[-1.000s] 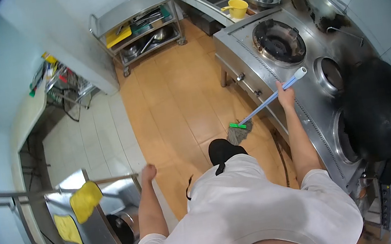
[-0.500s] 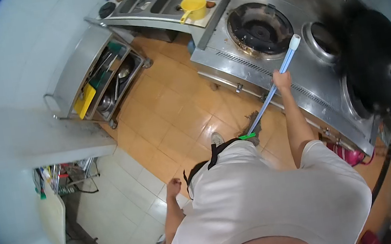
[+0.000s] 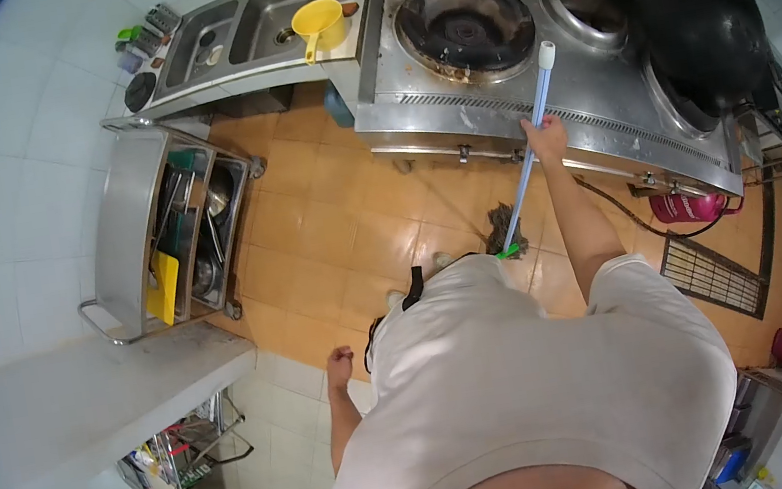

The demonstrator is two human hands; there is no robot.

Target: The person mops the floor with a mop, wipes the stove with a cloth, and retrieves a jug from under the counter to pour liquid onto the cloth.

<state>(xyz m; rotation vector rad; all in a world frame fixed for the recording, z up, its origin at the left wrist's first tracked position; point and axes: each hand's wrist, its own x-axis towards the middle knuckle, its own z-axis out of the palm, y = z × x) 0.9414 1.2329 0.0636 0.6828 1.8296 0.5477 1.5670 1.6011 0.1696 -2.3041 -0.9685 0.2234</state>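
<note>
My right hand (image 3: 547, 137) is wrapped round the upper part of a mop's light blue handle (image 3: 524, 171), which has a white end cap. The handle slants down to a green clamp and a grey mop head (image 3: 501, 225) resting on the orange tiles, just ahead of my body. Part of the mop's lower end is hidden by my white shirt. Down at my left side hangs my left hand (image 3: 340, 365), its fingers loosely curled with nothing visible in them.
A steel wok range (image 3: 453, 117) with a big black wok (image 3: 701, 16) stands ahead and right. At the back left are steel sinks (image 3: 200, 45) and a yellow dipper (image 3: 318, 23). A wheeled steel cart (image 3: 131, 233) holds utensils. A floor grate (image 3: 709, 276) and pink gas cylinder (image 3: 684, 207) lie right.
My view has turned and shifted, so more floor, the grate and the gas cylinder show at right. My right hand keeps its grip on the mop; more of the mop head is visible.
</note>
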